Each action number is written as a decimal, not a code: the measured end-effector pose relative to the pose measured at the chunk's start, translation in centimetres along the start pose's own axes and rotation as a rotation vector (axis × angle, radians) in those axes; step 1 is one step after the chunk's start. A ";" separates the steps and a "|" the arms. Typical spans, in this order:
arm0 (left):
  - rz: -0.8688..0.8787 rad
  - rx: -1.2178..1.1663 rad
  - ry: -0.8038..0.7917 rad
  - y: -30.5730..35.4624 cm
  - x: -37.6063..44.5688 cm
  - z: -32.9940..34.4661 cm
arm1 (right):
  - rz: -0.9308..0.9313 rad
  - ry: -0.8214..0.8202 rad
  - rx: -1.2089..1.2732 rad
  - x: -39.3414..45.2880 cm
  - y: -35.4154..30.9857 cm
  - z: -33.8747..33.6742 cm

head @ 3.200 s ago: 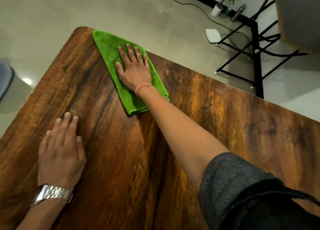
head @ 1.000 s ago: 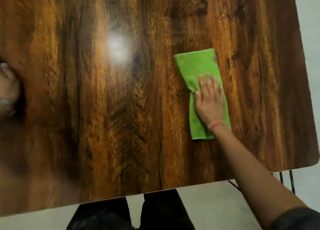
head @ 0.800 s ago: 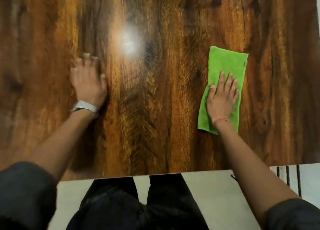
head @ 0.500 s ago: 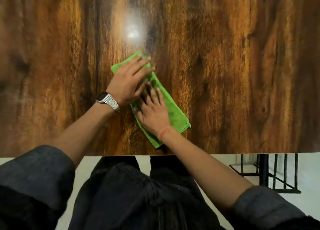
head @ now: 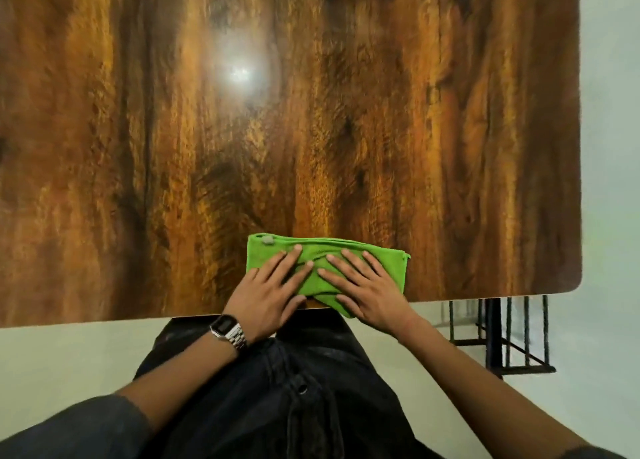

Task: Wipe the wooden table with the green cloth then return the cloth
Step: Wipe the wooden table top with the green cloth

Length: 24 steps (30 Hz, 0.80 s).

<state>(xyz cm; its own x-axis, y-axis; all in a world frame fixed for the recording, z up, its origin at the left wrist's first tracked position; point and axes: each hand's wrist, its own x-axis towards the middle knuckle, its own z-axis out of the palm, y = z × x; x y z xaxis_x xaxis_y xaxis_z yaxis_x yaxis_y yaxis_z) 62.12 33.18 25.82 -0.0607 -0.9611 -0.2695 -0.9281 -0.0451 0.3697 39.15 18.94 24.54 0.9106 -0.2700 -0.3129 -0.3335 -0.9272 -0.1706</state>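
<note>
The green cloth [head: 388, 258] lies folded into a long strip at the near edge of the wooden table [head: 311, 129], its lower corner hanging slightly over the edge. Both palms lie flat on top of it with fingers spread. My left hand [head: 268, 294], with a metal watch at the wrist, covers the cloth's left half. My right hand [head: 369, 287] covers the right half, its fingers nearly touching those of the left. Neither hand curls around the cloth.
A lamp's glare [head: 239, 72] shines on the table's middle. The table's right edge and rounded near corner [head: 575, 282] border pale floor. A black metal frame [head: 498, 337] stands under that corner. My dark trousers are below the near edge.
The cloth has been slid from the table's right side to the near edge in front of me and turned sideways. My left hand has joined the right on top of it.
</note>
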 end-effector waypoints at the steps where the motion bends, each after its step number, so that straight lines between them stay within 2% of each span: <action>1: 0.041 0.009 -0.001 0.9 1.1 0.1 | 0.053 -0.015 0.000 -1.6 1.2 0.1; 5: 0.172 0.042 -0.040 5.4 7.5 0.3 | 0.282 -0.068 0.022 -6.9 6.5 -0.6; 10: 0.261 0.034 -0.100 12.7 17.0 0.3 | 0.663 -0.066 0.117 -11.7 12.3 -1.8; 13: 0.259 0.065 -0.126 15.1 20.8 0.5 | 0.766 -0.039 0.183 -12.4 14.3 -1.7; 17: 0.273 0.106 -0.090 13.3 20.7 0.7 | 0.715 -0.020 0.194 -10.8 13.7 -0.6; 24: 0.191 0.160 0.039 3.1 12.8 0.1 | 0.458 -0.009 0.069 -3.4 7.6 -0.4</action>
<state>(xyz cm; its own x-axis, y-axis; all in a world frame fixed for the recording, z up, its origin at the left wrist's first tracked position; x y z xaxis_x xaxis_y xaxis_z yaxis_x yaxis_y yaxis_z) 58.40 20.78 23.49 -0.2294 -0.9579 -0.1726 -0.9475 0.1793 0.2646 33.64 12.67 24.67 0.6637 -0.6452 -0.3784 -0.7167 -0.6934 -0.0748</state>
